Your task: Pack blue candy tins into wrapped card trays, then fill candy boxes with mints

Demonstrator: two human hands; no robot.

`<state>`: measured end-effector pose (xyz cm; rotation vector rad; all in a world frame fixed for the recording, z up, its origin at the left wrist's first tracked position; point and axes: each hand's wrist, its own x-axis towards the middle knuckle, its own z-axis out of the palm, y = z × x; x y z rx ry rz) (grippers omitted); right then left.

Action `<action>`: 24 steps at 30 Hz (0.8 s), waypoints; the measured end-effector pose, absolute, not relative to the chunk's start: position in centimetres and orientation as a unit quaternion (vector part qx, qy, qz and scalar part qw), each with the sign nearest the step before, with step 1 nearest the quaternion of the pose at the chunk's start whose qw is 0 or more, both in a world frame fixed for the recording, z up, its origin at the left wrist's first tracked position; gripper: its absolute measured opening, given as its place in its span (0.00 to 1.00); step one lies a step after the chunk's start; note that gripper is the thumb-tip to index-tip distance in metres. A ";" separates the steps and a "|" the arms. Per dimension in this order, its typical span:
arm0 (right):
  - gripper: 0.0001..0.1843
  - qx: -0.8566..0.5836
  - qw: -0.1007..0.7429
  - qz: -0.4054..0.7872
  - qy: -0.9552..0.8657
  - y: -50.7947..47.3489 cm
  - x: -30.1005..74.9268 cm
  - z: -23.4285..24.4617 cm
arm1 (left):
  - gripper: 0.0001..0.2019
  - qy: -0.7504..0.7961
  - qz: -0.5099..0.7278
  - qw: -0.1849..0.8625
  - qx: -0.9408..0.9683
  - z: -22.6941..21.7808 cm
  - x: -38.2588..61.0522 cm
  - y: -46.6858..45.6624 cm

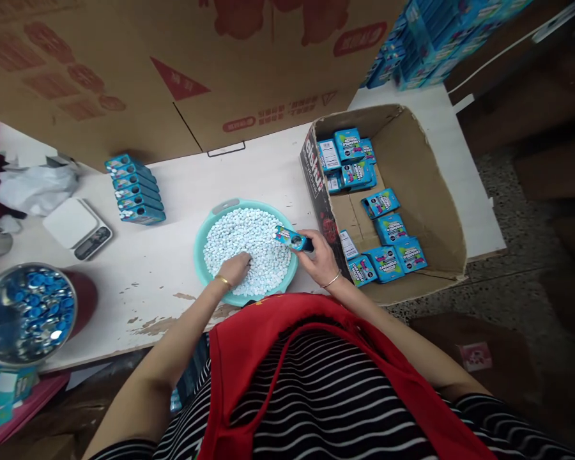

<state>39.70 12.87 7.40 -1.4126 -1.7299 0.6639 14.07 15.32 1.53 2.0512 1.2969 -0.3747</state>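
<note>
A turquoise plastic basin (199,255) full of small pale-blue and white candies (249,230) stands on the white table in front of me. My left hand (236,268) is sunk into the candies, its fingers curled and partly hidden among them. Over the basin's right rim, my right hand (322,260) grips a small blue candy box (287,237), tilted with one end toward the candies. A few pale pieces show at that end of the box.
To the right, an open cardboard carton (441,211) holds several blue boxes. Stacked blue boxes (133,190) and a white scale (79,227) stand left. A metal pot (9,319) contains blue-and-silver pieces. A large carton (172,76) blocks the back.
</note>
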 end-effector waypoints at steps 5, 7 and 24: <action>0.16 -0.586 0.390 0.268 -0.657 12.7 39.9 7.7 | 0.17 0.495 -0.091 0.376 0.778 0.2 16.5 14.7; 0.16 -0.588 0.389 0.270 -0.656 12.7 40.0 7.7 | 0.18 0.494 -0.073 0.385 0.776 1.1 15.5 14.6; 0.22 -0.462 0.371 0.253 -0.765 13.3 36.1 6.2 | 0.10 0.448 -0.177 0.163 0.861 20.3 15.5 16.7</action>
